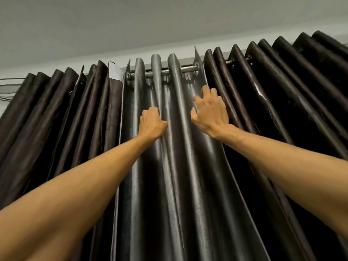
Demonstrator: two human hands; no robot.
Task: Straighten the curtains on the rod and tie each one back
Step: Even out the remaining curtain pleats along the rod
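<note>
A shiny grey curtain [175, 166] hangs by metal eyelets from a steel rod [189, 68] in the middle of the view. Dark brown curtains hang on both sides of it, one at the left [56, 119] and one at the right [282, 95]. My left hand [151, 123] is raised and closed on a fold of the grey curtain below the rod. My right hand [210, 108] rests at the grey curtain's right edge with its fingers spread and curled against the cloth, holding nothing that I can see.
A white wall and ceiling [131, 25] run above the rod. A white lining patch [115, 73] shows at the top of the left brown curtain. Thin wires [11, 87] stick out at the far left.
</note>
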